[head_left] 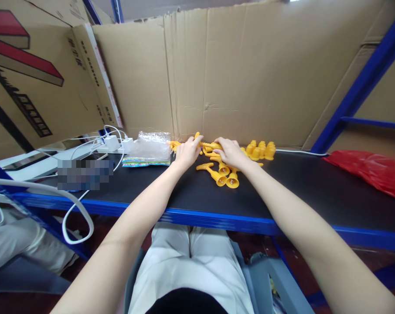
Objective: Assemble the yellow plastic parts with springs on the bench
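My left hand [187, 153] is closed around a yellow plastic piece [197, 136] whose tip sticks up past the fingers. Just to the right, my right hand [230, 153] grips another yellow piece, a stem [214, 145] that reaches toward the left hand. Whether the two parts are joined is hard to make out. Below the hands lie several yellow horn-shaped pieces [219, 178], with flared open ends and bent handles. More yellow parts [175, 145] are partly hidden behind the left hand. Several yellow bell-shaped cups [255, 151] stand upright beyond the right wrist.
Clear plastic bags [151, 146] lie over a colourful stack at left. Chargers [111, 143] and white cables [83, 209] sit farther left, near a large cardboard box [37, 74]. A red plastic bag [367, 170] is at right. Cardboard [250, 74] walls the back; a blue rail [217, 220] edges the shelf.
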`<move>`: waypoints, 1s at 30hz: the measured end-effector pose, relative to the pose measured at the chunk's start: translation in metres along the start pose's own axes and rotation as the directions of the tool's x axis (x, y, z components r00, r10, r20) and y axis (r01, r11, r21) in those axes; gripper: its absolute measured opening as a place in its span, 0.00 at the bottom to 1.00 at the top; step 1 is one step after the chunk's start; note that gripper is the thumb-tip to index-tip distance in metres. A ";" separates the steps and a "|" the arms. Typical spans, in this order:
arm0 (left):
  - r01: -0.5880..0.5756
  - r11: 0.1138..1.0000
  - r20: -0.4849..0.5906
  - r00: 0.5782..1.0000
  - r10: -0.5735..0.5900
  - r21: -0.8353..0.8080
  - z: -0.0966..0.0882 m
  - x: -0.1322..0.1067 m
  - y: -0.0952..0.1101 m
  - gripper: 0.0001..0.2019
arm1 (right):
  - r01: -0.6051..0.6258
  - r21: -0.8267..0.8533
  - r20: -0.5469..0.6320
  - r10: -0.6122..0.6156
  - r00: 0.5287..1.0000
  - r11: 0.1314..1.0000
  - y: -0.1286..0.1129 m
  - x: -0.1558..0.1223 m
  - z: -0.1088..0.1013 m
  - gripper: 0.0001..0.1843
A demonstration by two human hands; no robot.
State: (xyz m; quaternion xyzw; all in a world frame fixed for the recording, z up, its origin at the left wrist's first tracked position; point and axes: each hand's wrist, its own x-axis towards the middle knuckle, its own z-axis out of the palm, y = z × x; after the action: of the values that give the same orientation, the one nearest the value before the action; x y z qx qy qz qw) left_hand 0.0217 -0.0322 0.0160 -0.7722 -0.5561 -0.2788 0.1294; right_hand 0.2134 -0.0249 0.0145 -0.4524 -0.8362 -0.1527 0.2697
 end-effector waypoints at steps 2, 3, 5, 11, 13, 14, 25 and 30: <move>-0.012 1.000 0.008 1.000 0.012 -0.020 0.002 0.001 -0.002 0.21 | 0.002 -0.015 -0.006 -0.002 1.000 1.000 -0.002 0.000 -0.001 0.15; -0.020 0.999 0.017 1.000 0.020 -0.034 0.004 0.001 -0.002 0.21 | 0.006 -0.035 -0.007 -0.006 1.000 0.999 -0.003 0.000 -0.001 0.14; -0.030 0.997 0.041 0.999 0.033 -0.065 0.006 0.002 -0.004 0.20 | 0.014 -0.082 -0.009 -0.015 1.000 0.997 -0.003 0.000 -0.002 0.13; -0.018 0.976 0.073 0.997 0.035 -0.217 0.015 0.006 -0.009 0.18 | 0.086 -0.160 -0.027 -0.091 0.995 0.983 -0.002 -0.001 -0.005 0.12; 0.011 0.949 0.123 0.992 0.030 -0.316 0.019 0.008 -0.012 0.16 | 0.117 -0.184 -0.012 -0.121 0.993 0.976 -0.002 0.000 -0.004 0.12; 0.040 0.927 0.167 0.986 0.024 -0.373 0.020 0.009 -0.013 0.15 | 0.131 -0.195 0.000 -0.133 0.991 0.972 -0.001 0.000 -0.004 0.11; 0.403 0.574 0.508 0.861 0.027 -0.713 0.007 0.009 -0.020 0.07 | 0.185 -0.323 -0.032 -0.206 0.978 0.928 -0.014 0.001 -0.012 0.14; 0.251 0.753 0.302 0.950 -0.073 -0.608 0.008 0.008 -0.011 0.09 | 0.141 -0.308 -0.005 -0.150 0.989 0.941 -0.004 -0.001 -0.005 0.11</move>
State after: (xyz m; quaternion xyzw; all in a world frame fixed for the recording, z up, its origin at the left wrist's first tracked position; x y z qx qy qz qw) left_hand 0.0157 -0.0178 0.0129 -0.7476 -0.5051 -0.3581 -0.2403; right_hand 0.2118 -0.0303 0.0183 -0.4237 -0.8295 -0.3065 0.1963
